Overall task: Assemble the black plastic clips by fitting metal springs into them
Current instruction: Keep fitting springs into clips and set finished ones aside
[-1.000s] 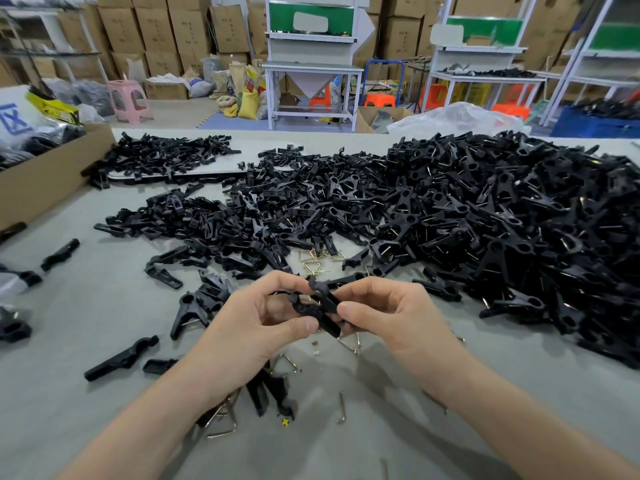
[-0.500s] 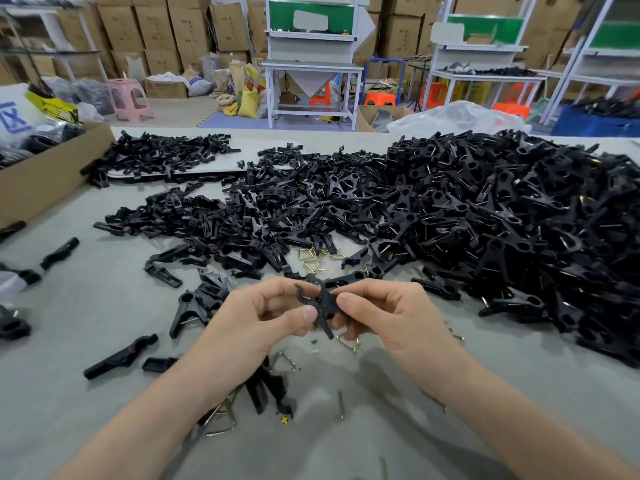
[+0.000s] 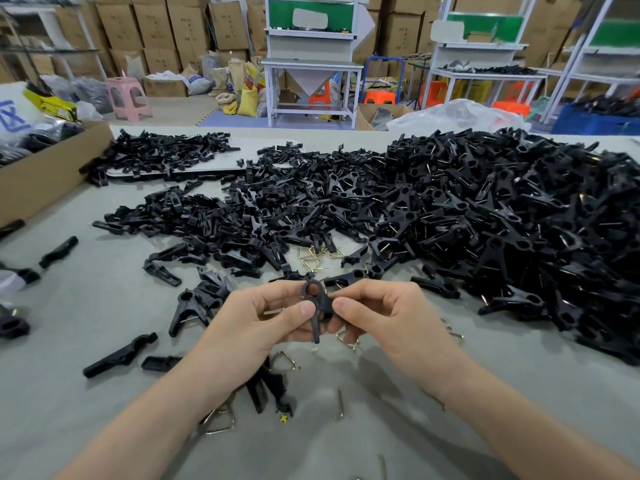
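Observation:
A black plastic clip (image 3: 317, 308) stands upright between my two hands, ring end up and legs pointing down. My left hand (image 3: 256, 323) pinches it from the left with thumb and fingers. My right hand (image 3: 384, 315) pinches it from the right. Whether a spring sits in it, I cannot tell. Loose brass-coloured metal springs (image 3: 317, 254) lie on the grey table just beyond my hands, and more springs (image 3: 284, 362) lie under and before them. A huge heap of black clips (image 3: 502, 216) covers the right half of the table.
A lower spread of black clip halves (image 3: 214, 233) lies centre left, with single pieces (image 3: 119, 355) scattered near my left arm. A cardboard box (image 3: 41, 174) stands at the left edge. Bare grey table (image 3: 86, 306) shows at the front left. Shelving and cartons fill the background.
The clip has turned in my fingers from lying crosswise to standing upright with its ring on top. Both hands stayed in place and kept their hold.

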Tool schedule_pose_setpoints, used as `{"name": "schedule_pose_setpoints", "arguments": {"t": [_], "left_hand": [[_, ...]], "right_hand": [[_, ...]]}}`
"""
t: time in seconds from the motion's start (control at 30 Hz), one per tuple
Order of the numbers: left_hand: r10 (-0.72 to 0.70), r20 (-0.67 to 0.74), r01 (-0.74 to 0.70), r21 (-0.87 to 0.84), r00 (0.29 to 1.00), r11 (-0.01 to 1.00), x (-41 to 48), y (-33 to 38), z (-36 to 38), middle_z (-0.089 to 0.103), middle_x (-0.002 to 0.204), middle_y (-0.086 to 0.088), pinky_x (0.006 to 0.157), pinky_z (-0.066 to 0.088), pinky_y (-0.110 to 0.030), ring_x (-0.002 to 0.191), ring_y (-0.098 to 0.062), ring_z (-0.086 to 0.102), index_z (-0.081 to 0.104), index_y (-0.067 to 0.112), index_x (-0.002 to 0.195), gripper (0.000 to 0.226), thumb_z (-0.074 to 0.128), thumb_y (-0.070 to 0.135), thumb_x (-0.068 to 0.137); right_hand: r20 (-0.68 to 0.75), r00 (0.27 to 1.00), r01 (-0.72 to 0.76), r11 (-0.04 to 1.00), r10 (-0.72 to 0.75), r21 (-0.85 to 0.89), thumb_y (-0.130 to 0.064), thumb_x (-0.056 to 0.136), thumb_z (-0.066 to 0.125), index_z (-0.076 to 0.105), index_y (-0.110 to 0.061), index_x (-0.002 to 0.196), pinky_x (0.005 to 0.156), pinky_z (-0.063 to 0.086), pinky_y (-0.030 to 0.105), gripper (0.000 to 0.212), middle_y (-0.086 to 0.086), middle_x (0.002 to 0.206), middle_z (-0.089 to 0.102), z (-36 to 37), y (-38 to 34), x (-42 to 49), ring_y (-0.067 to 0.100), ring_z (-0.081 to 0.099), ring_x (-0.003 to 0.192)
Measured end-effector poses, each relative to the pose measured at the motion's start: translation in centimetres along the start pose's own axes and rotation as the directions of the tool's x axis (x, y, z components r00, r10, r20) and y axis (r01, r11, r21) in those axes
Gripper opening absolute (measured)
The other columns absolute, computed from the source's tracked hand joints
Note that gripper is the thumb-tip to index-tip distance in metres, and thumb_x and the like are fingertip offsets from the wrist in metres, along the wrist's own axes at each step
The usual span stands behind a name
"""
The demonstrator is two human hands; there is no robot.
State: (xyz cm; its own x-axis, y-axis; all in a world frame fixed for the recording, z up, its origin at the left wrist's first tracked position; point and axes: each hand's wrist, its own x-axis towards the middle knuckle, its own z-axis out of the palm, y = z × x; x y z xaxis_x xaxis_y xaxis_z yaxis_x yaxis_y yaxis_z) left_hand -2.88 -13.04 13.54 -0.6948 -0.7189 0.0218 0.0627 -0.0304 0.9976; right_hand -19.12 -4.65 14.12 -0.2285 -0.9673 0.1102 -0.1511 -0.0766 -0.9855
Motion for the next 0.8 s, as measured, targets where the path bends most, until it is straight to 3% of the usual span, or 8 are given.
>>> {"name": "schedule_pose_setpoints", "arguments": {"t": [0.17,0.23,0.33,0.43,0.53,0.63,0.73,0.8], "left_hand": [[-0.049,0.057,0.051,-0.047,0.997,0.998,0.0,0.0,-0.3,0.074,0.1,-0.013,0.074,0.055,-0.021,0.094,-0.025,0.071,0.075,0.017,0.104,0.031,0.067,0.027,0.075],[-0.065,0.114,0.073,-0.068,0.991,0.995,0.0,0.1,-0.5,0.073,0.101,-0.015,0.079,0.056,-0.025,0.096,-0.026,0.07,0.073,0.022,0.106,0.033,0.072,0.03,0.074],[-0.059,0.137,0.071,-0.089,0.989,0.993,0.0,0.0,-0.7,0.073,0.097,-0.012,0.078,0.056,-0.027,0.088,-0.025,0.069,0.072,0.016,0.101,0.035,0.078,0.03,0.07],[0.004,0.069,0.005,-0.132,0.998,0.991,0.2,-0.1,-0.4,0.067,0.078,-0.005,0.069,0.054,-0.022,0.069,-0.015,0.063,0.067,0.011,0.093,0.031,0.081,0.021,0.067],[0.041,-0.067,-0.053,-0.176,0.997,0.983,0.4,0.0,-0.4,0.065,0.076,-0.011,0.067,0.054,-0.02,0.064,-0.013,0.064,0.068,0.013,0.087,0.03,0.075,0.024,0.06],[0.056,-0.163,-0.091,-0.219,0.985,0.971,0.7,0.2,-0.7,0.069,0.077,-0.01,0.067,0.055,-0.02,0.067,-0.016,0.068,0.068,0.011,0.087,0.026,0.073,0.016,0.062],[0.045,-0.222,-0.101,-0.248,0.974,0.963,0.8,0.2,-1.0,0.071,0.074,-0.007,0.067,0.056,-0.02,0.068,-0.015,0.07,0.066,0.01,0.087,0.028,0.073,0.014,0.061],[0.043,-0.229,-0.101,-0.25,0.972,0.963,0.8,0.2,-1.1,0.071,0.074,-0.007,0.067,0.056,-0.02,0.069,-0.015,0.07,0.068,0.014,0.083,0.024,0.074,0.016,0.059]], "right_hand": [[0.063,0.998,-0.001,0.999,-0.002,0.041,-0.001,0.091,0.057,0.069,0.003,0.092,0.061,0.052,0.024,0.013,0.015,0.071,0.069,-0.3,0.0,0.1,0.021,0.059,0.063],[0.099,0.995,-0.011,0.997,0.004,0.071,-0.001,0.09,0.056,0.071,-0.003,0.085,0.059,0.051,0.021,0.016,0.01,0.069,0.068,-0.3,-0.1,0.1,0.015,0.061,0.06],[0.17,0.985,-0.046,0.996,0.031,0.08,-0.007,0.087,0.06,0.075,-0.016,0.079,0.06,0.052,0.02,0.018,0.004,0.07,0.072,-0.4,-0.5,0.1,0.011,0.061,0.058],[0.004,0.998,0.061,0.965,-0.062,-0.255,-0.017,0.085,0.067,0.074,-0.027,0.084,0.062,0.049,0.015,0.012,-0.009,0.072,0.072,-2.4,-0.6,1.0,0.003,0.061,0.062],[-0.163,0.974,0.036,0.815,-0.158,-0.579,-0.022,0.083,0.071,0.074,-0.028,0.082,0.057,0.041,0.008,0.007,-0.013,0.065,0.067,-5.4,-0.7,1.9,-0.004,0.054,0.057],[-0.046,0.998,-0.003,0.693,-0.043,-0.721,-0.034,0.08,0.073,0.072,-0.031,0.082,0.056,0.038,0.005,0.004,-0.018,0.071,0.063,-6.0,-0.1,2.3,-0.008,0.054,0.059],[0.155,0.985,0.083,0.581,0.075,-0.81,-0.049,0.075,0.072,0.069,-0.031,0.092,0.066,0.039,0.012,0.025,-0.015,0.09,0.058,-4.7,0.8,2.1,-0.003,0.053,0.074],[0.22,0.968,0.117,0.565,0.117,-0.817,-0.054,0.071,0.073,0.065,-0.035,0.095,0.072,0.042,0.018,0.031,-0.015,0.097,0.055,-4.1,0.9,1.9,-0.002,0.051,0.081]]}}
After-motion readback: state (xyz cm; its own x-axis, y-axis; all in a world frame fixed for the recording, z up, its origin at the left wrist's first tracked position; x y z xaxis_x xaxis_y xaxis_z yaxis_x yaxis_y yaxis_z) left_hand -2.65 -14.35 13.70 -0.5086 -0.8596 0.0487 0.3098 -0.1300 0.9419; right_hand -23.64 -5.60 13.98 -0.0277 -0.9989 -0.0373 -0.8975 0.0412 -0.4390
